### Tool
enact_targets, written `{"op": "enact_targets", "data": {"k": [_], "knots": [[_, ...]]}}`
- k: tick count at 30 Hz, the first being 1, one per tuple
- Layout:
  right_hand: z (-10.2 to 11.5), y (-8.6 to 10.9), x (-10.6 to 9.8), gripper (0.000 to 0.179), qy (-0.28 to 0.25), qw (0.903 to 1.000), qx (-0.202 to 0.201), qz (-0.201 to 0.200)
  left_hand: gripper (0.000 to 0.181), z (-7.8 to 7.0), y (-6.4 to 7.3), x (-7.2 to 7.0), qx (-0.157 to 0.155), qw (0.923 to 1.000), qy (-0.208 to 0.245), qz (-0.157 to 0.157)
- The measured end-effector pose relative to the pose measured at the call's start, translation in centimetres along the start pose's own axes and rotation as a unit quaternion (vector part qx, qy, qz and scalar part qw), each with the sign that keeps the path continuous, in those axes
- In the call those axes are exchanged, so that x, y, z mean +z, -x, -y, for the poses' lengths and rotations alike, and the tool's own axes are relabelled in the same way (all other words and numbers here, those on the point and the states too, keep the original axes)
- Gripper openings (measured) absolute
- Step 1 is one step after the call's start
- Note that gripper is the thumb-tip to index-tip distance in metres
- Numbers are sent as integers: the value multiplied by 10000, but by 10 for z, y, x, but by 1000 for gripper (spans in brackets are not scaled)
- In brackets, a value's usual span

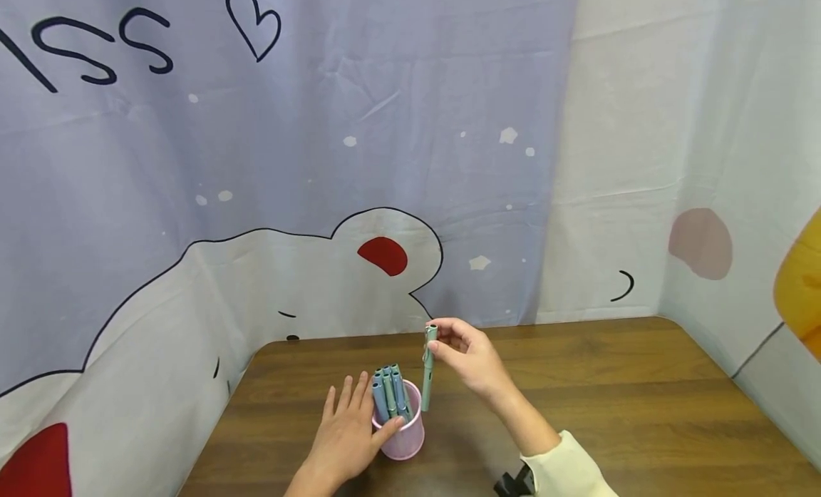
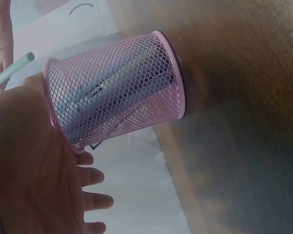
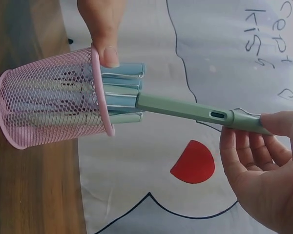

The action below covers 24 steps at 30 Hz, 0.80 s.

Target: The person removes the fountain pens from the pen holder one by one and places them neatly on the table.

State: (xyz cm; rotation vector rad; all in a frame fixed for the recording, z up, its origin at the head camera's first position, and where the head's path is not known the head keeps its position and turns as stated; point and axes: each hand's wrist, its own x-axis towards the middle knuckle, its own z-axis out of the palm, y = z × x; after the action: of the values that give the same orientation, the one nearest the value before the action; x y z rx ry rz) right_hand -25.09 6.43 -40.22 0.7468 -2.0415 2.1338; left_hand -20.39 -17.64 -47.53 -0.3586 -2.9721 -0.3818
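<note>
A pink mesh pen holder [image 1: 404,446] stands upright on the table with several blue and green pens [image 1: 389,393] in it. My left hand [image 1: 346,434] rests at its near left side, fingers straight and spread, thumb lying over the rim. Between thumb and fingers, my right hand [image 1: 468,358] pinches a green pen [image 3: 178,108] by its clip end. That pen hangs nearly upright just right of the holder's rim in the head view. The right wrist view has its lower end overlapping the tops of the other pens.
The brown wooden table [image 1: 609,390] extends to both sides of the holder. Behind it hangs a printed curtain [image 1: 449,162] that meets the table's back edge. A black strap device [image 1: 515,480] sits at the right wrist by a pale sleeve [image 1: 567,468].
</note>
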Motion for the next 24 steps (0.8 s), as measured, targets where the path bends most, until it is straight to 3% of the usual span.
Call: {"op": "enact_targets", "data": {"k": [10, 24], "knots": [[3, 9, -11, 33, 233, 9995, 208, 75, 95, -2, 1, -3, -8, 9999, 64, 101], [-11, 19, -19, 37, 75, 9984, 536, 183, 98, 0, 0, 1, -86, 9998, 122, 102]]}}
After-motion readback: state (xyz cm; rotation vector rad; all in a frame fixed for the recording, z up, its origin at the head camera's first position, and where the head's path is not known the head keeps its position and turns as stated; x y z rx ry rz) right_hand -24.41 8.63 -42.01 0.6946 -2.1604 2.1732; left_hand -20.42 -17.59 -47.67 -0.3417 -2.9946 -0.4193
